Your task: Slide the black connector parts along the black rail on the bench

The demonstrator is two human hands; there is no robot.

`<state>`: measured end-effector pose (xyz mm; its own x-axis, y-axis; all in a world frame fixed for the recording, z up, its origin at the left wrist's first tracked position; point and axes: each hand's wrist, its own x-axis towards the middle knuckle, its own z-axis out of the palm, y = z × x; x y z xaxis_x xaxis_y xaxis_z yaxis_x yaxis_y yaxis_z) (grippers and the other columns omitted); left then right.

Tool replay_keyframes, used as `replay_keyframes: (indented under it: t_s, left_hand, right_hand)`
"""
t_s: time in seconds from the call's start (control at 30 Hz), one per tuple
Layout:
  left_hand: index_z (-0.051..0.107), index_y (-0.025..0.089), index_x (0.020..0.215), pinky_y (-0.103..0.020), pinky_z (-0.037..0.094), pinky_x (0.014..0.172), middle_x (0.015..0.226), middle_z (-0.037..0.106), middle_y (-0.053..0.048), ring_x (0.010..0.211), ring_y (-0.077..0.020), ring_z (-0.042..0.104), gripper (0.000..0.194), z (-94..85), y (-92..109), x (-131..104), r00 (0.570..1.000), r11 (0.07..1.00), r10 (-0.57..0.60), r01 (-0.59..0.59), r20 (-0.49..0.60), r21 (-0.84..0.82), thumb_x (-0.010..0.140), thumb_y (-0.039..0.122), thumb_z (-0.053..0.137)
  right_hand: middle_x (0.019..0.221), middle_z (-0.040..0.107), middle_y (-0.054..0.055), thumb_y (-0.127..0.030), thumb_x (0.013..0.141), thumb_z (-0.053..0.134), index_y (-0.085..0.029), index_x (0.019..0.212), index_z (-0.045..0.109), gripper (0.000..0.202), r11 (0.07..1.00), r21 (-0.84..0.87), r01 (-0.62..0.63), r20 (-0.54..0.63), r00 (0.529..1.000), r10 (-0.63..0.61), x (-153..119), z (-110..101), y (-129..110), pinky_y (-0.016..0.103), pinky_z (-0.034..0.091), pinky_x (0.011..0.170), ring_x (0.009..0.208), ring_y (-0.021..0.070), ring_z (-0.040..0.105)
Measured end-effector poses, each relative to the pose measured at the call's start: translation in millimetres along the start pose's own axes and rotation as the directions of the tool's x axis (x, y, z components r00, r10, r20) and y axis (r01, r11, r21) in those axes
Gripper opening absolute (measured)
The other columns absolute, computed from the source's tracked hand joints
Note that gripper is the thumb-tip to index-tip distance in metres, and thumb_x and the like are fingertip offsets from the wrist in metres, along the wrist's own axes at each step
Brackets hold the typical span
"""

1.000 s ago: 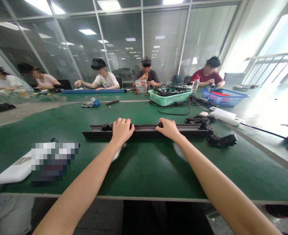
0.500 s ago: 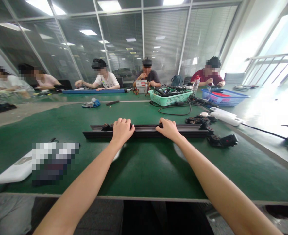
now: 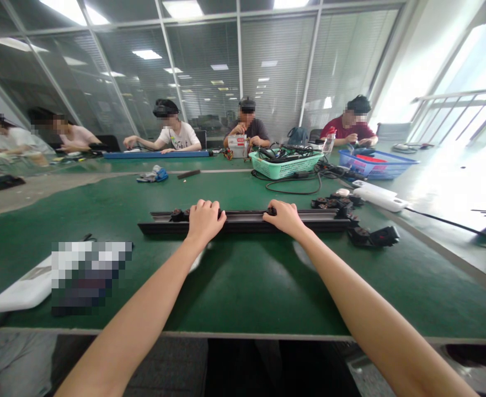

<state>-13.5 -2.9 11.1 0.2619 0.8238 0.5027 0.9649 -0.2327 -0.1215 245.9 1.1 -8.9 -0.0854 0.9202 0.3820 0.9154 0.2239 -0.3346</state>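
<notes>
Because the black rail (image 3: 245,225) is long, left hand (image 3: 204,221) and right hand (image 3: 284,218) grip it apart, fingers (image 3: 210,206) curled over it, presumably for balance.

The single view looks out from the wearer's head, above and on the near side of the dark rail (image 3: 245,227), facing forward across it and tipped down, so both forearms (image 3: 154,300) run up from the bottom edge to the rail. It sits close, with the rail just below mid-picture and the near edge of the green surface (image 3: 259,292) showing in front of it. Beyond the rail the view takes in the seated people (image 3: 180,137) and the glass partition (image 3: 276,77), and far to its right a railing (image 3: 461,99).
</notes>
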Motion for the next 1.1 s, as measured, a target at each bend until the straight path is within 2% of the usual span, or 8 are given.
replay_keyframes:
  t_s: [1.1]
  left_hand:
    - [0.068,0.020,0.104,-0.046,0.044,0.089,0.108,0.071,-0.015,0.110,-0.0339,0.056,0.028,2.2,-0.9,0.4,1.000,1.000,0.004,-0.004,-0.005,-0.002,0.099,0.036,0.045]
  right_hand:
    - [0.102,0.074,0.007,-0.041,0.088,0.059,-0.022,0.094,0.060,0.021,0.999,-0.045,-0.020,0.046,0.999,0.022,2.3,-5.5,4.9,0.036,0.033,0.085,0.099,0.0269,0.064]
